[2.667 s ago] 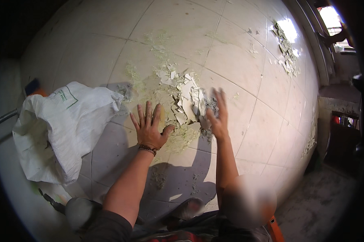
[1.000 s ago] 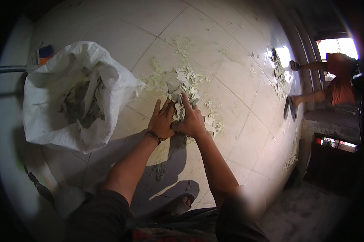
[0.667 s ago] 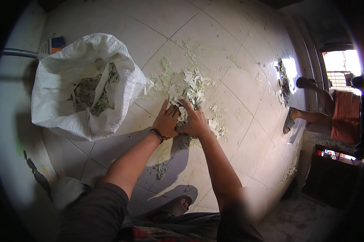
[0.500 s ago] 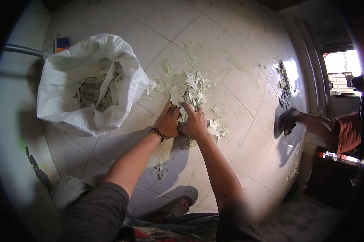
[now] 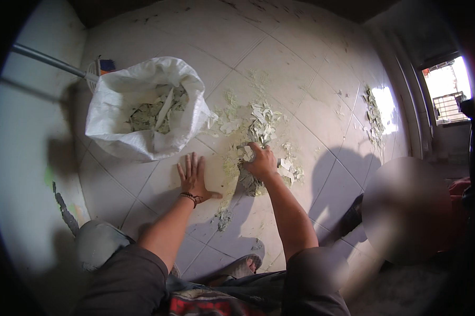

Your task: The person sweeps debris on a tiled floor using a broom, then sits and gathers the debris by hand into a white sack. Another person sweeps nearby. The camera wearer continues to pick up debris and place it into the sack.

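Observation:
My left hand (image 5: pixel 195 181) is spread flat on the tiled floor, fingers apart, with nothing in it. To its right, my right hand (image 5: pixel 261 163) is down in a heap of pale paint flakes (image 5: pixel 264 121), its fingers curled round some of them. The flakes under its palm are partly hidden. At the upper left stands a white woven sack (image 5: pixel 107 131), its mouth wide and more paint flakes (image 5: pixel 147 117) inside. One long flake leans upright in there.
A grey pole (image 5: pixel 48 64) slants from the left wall to a white and blue head behind the sack. Another strip of flakes (image 5: pixel 373 113) lies far right. A person's leg (image 5: pixel 353 216) and shadow are at the right. My sandalled foot (image 5: pixel 243 267) is below.
My left hand has left the heap, moved left and spread out on the floor. My right hand stays at the flakes. The person at the right has come nearer.

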`<state>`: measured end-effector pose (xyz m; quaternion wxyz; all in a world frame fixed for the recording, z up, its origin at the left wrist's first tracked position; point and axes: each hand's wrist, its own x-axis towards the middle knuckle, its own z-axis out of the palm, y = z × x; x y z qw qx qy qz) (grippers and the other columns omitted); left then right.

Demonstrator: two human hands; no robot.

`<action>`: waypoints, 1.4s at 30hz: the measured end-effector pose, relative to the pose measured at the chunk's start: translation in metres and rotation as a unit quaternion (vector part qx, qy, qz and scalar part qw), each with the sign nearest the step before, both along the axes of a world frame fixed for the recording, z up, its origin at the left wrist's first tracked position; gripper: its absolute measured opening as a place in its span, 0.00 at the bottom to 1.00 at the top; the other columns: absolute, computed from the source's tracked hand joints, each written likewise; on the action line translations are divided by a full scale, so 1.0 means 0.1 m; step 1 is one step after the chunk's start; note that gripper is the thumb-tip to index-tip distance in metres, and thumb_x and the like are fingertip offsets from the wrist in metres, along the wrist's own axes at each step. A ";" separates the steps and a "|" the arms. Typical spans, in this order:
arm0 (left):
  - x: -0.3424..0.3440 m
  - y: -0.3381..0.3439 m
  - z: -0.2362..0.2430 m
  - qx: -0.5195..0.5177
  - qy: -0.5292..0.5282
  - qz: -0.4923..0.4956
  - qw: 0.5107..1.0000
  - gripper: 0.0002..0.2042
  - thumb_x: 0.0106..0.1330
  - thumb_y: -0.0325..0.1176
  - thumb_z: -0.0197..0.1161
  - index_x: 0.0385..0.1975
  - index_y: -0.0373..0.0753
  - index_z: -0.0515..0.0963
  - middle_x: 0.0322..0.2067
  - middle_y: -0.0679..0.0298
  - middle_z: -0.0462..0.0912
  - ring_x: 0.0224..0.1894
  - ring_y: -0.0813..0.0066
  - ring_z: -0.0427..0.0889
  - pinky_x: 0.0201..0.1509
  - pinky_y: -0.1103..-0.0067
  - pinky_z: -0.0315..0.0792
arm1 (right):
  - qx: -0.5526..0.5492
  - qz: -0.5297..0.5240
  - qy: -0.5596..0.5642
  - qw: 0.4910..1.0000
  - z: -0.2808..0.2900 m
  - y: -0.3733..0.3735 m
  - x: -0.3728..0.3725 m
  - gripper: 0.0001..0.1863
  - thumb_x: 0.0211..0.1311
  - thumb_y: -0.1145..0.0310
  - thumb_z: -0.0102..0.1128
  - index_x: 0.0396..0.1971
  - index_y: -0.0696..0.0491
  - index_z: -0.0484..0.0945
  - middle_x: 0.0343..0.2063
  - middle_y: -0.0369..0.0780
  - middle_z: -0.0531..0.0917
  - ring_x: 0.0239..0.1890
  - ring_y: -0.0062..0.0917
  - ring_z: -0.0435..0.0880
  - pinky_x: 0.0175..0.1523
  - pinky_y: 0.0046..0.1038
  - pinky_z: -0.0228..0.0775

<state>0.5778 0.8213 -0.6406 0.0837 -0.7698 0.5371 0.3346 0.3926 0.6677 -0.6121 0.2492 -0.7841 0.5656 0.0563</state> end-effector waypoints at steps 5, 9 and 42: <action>0.12 -0.03 0.10 0.043 0.032 -0.039 0.998 0.76 0.30 0.69 0.76 0.74 0.44 0.27 0.74 0.48 0.19 0.74 0.45 0.14 0.70 0.44 0.15 | 0.005 -0.032 -0.048 0.998 0.05 -0.04 -0.12 0.37 0.39 0.59 0.76 0.56 0.44 0.77 0.43 0.53 0.83 0.47 0.46 0.83 0.53 0.40 0.75; 0.13 -0.07 0.15 0.076 0.022 -0.054 0.995 0.76 0.31 0.67 0.76 0.74 0.47 0.24 0.74 0.49 0.19 0.74 0.46 0.15 0.69 0.43 0.14 | 0.043 -0.117 -0.103 0.987 0.22 -0.05 -0.40 0.42 0.35 0.64 0.78 0.58 0.52 0.76 0.45 0.50 0.84 0.47 0.38 0.85 0.53 0.34 0.76; -0.39 0.20 0.25 -0.186 0.233 0.223 0.928 0.42 0.54 0.52 0.66 0.66 0.33 0.61 0.72 0.41 0.44 0.76 0.48 0.37 0.74 0.48 0.34 | 0.365 0.129 0.099 0.917 2.84 -0.17 3.41 0.44 0.29 0.73 0.77 0.57 0.56 0.74 0.43 0.46 0.85 0.42 0.35 0.86 0.50 0.33 0.79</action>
